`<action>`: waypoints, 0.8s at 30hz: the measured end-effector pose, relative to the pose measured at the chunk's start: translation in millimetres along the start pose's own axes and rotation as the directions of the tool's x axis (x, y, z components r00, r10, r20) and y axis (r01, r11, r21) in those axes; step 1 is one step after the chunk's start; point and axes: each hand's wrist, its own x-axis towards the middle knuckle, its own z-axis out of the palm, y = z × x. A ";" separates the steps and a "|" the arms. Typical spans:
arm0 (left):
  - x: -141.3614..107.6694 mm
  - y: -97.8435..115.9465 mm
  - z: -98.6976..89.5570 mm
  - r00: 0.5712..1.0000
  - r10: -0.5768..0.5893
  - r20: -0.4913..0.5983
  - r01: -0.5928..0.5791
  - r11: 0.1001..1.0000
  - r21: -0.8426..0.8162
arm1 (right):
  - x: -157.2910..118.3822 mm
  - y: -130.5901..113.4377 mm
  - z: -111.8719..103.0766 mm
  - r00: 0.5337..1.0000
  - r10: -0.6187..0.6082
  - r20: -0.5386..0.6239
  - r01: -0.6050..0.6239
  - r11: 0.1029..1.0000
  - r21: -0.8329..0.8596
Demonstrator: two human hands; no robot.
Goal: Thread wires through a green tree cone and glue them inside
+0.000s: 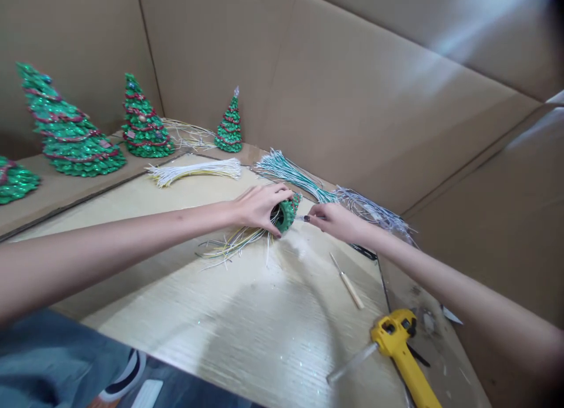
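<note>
Cardboard walls [352, 91] behind and both sides. Pale wood table [247, 314], shiny, glitter-specked. Glue gun [403, 352] at front right. Left hand [259, 207] half-curled, gripping tree [289, 211]; right hand [333, 219] pinched just right of it, contents unclear. Tree tipped sideways near table's back, wires [240, 242] trailing from hollow base.

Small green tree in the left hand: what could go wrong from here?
1. The loose wires trailing from the open base of the small green tree might snag or tangle as the left hand turns it.
2. The wooden-handled pointed tool lies with its tip toward the right hand, so it could prick.
3. The yellow glue gun sits near the right forearm; a bump might shift it.
</note>
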 end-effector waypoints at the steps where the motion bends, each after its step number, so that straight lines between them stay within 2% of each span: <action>1: 0.4 -0.8 -0.2 1.000 0.008 0.001 -0.008 1.000 -0.001 | -3.8 0.6 3.3 0.999 -0.012 -0.043 0.009 0.998 -0.054; 3: 1.2 -2.7 0.1 1.000 0.014 -0.002 -0.014 1.000 -0.007 | -9.2 2.7 9.3 0.994 -0.059 -0.091 0.044 0.987 -0.157; 6: 1.6 -6.8 1.7 1.000 0.011 -0.007 -0.011 0.999 -0.031 | -9.4 3.9 14.4 0.987 -0.129 -0.098 0.100 0.960 -0.263; 11: 0.8 -13.8 3.4 0.999 -0.027 -0.041 0.023 0.996 -0.083 | 1.4 -6.8 10.5 0.983 -0.140 -0.122 0.096 0.947 -0.307; 15: 0.5 -14.6 3.0 0.998 -0.046 -0.033 0.043 0.994 -0.103 | 8.3 -18.0 3.6 0.990 -0.073 -0.123 0.044 0.973 -0.227; 19: 0.3 -14.3 3.4 0.997 -0.062 -0.040 0.057 0.993 -0.107 | 16.4 -19.8 -1.6 0.994 0.035 -0.103 -0.041 0.997 -0.059; 22: 0.7 -14.9 3.2 0.999 -0.041 -0.029 0.038 0.993 -0.116 | 23.2 -11.6 -6.9 0.997 0.076 -0.031 -0.072 0.992 0.106; 24: 1.3 -14.9 2.4 1.000 -0.011 -0.013 0.009 0.994 -0.112 | 26.1 -3.5 -9.8 0.998 0.048 0.044 -0.056 0.977 0.205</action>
